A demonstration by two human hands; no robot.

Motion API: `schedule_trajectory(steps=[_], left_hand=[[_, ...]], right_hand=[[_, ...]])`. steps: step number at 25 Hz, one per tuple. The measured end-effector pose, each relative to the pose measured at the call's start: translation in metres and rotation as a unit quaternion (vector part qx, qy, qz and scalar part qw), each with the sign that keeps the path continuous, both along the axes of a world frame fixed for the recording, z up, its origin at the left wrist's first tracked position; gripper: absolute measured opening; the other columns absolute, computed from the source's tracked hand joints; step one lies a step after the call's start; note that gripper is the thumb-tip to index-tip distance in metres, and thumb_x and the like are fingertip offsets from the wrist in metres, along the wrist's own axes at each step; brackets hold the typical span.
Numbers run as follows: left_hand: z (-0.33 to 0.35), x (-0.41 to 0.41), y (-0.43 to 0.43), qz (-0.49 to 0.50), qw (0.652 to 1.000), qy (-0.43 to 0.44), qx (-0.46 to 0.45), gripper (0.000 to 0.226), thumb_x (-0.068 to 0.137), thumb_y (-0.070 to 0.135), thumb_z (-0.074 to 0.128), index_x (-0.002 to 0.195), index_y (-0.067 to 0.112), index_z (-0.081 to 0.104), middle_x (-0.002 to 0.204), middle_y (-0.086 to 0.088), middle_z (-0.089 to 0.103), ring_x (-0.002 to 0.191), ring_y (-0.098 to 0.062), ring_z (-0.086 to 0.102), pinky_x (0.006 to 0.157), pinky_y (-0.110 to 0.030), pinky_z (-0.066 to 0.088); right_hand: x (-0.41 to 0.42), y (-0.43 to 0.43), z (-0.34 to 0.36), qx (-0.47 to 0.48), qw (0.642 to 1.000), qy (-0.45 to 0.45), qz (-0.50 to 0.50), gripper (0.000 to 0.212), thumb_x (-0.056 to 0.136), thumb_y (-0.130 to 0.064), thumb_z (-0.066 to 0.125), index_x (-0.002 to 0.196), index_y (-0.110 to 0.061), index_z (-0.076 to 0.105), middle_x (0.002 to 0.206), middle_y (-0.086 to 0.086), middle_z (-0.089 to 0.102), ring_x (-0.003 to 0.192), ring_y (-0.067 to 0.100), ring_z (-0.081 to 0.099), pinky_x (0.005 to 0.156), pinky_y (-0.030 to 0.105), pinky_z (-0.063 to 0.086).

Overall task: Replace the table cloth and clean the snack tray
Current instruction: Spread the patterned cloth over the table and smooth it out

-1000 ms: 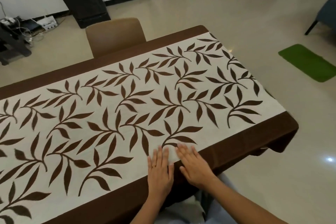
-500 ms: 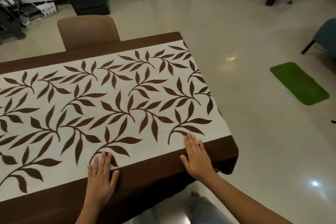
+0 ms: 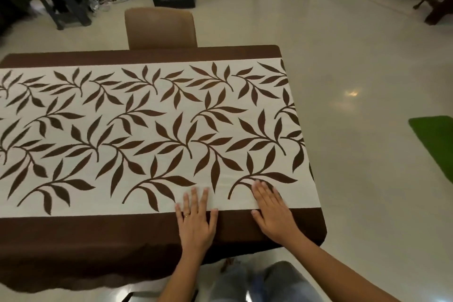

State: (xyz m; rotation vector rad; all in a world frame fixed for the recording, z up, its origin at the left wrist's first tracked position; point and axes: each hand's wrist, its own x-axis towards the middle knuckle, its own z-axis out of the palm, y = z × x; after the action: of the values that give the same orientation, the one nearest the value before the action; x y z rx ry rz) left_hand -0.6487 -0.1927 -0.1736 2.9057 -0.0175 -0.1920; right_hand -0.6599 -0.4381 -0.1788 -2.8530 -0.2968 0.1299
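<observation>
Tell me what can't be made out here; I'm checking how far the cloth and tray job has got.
Head view only:
Snack tray: nowhere in frame.
Table cloth: left part cut off by the frame edge.
Tabletop: wholly covered by the cloth.
Chair seat: hidden behind the table.
Cloth under left hand and right hand: covered by flat palms.

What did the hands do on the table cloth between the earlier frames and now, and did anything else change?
The left hand slid back right along the near border, closing the gap to the right hand after the two had spread apart. Nothing gripped or released: both lie flat on the table cloth, which stays spread. The chair is unmoved.
</observation>
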Motion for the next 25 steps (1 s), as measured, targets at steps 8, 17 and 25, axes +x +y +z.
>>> schedule_trajectory(steps=[8, 17, 25], left_hand=[[0.0, -0.008, -0.062, 0.089, 0.996, -0.003, -0.004, 0.071, 0.092, 0.064, 0.018, 0.153, 0.028, 0.012, 0.161, -0.007, 0.007, 0.147, -0.029, 0.001, 0.117, -0.052, 0.003], [0.005, -0.007, -0.195, 0.235, 0.972, 0.001, 0.01, 0.075, 0.09, 0.066, 0.011, 0.153, 0.026, 0.013, 0.16, -0.01, 0.011, 0.147, -0.027, 0.002, 0.117, -0.05, 0.0], [0.017, -0.003, -0.277, 0.318, 0.947, 0.004, -0.037, 0.064, 0.094, 0.054, 0.011, 0.152, 0.027, 0.012, 0.16, -0.006, 0.006, 0.147, -0.023, -0.003, 0.115, -0.048, -0.007]], right_hand=[[0.021, -0.073, 0.005, 0.019, 0.999, 0.028, 0.02, 0.064, 0.1, -0.039, 0.031, 0.153, -0.01, 0.009, 0.161, 0.005, 0.0, 0.149, 0.017, -0.001, 0.119, 0.036, 0.0], [0.091, -0.16, 0.006, 0.02, 0.977, 0.031, 0.21, 0.064, 0.1, -0.048, 0.023, 0.154, -0.017, 0.006, 0.162, 0.0, -0.002, 0.148, 0.013, -0.008, 0.118, 0.039, 0.0], [0.1, -0.156, 0.019, 0.03, 0.911, 0.042, 0.408, 0.058, 0.103, -0.037, 0.019, 0.154, -0.015, 0.003, 0.161, 0.003, -0.007, 0.148, 0.016, -0.01, 0.118, 0.036, -0.006]])
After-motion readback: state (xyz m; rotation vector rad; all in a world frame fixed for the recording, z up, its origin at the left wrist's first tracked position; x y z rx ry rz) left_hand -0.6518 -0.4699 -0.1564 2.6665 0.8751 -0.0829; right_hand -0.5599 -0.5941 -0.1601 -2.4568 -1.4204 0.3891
